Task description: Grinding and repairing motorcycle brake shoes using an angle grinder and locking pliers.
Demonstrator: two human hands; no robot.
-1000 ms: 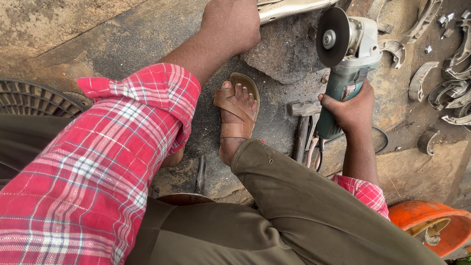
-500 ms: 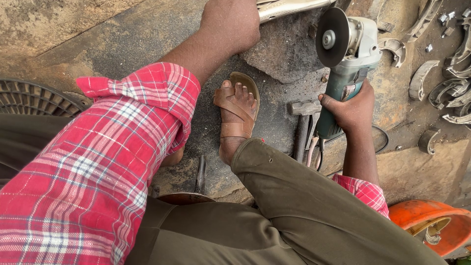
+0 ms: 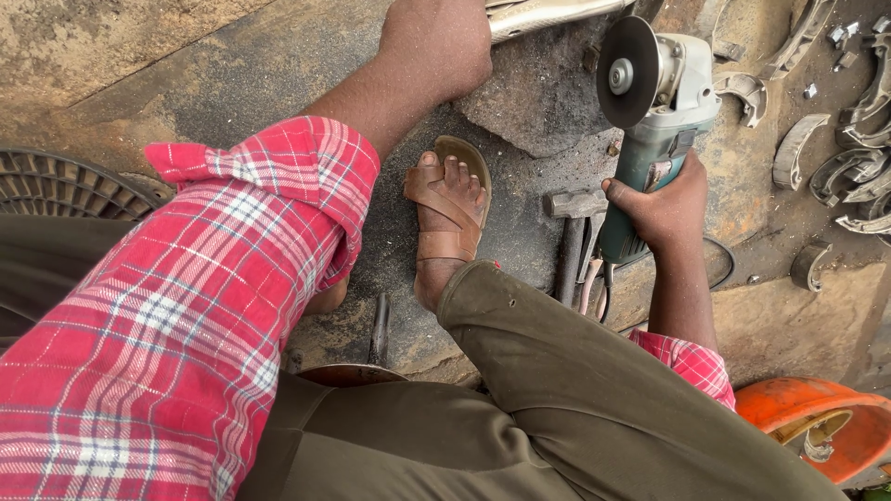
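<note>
Concrete floor (image 3: 186, 65), dusty and stained, carries everything; the person sits low over it, one foot in a brown sandal (image 3: 450, 209) planted between the two arms.

Stone block (image 3: 538, 97), rough and grey, lies on the floor just beyond the sandal. On its far edge rests a curved metal workpiece (image 3: 548, 13), pale and shiny, mostly cut off by the frame's top.

Left hand (image 3: 441, 46): clenched down on the near end of the workpiece, pinning it against the stone. Fingers are hidden under the knuckles, so the exact grip cannot be read.

Right hand (image 3: 664, 199): wrapped firmly around the body of a teal angle grinder (image 3: 654, 121), held off the floor just right of the stone. Its dark disc (image 3: 626, 70) faces the camera, near the workpiece but apart from it. Whether it spins cannot be told.

Hammer (image 3: 571, 232) lies on the floor touching nothing in hand, just beside the grinder's cord (image 3: 719, 260). Curved metal shoes (image 3: 794, 148) are scattered to the right.

Judgement on technique: the holding hand sits close to the disc's likely path, so it would do better further left along the metal. The disc should meet the piece at a shallow angle with light pressure. Bare toes are near the stone; sparks should be directed away from them. The cord should stay behind the wrist.
</note>
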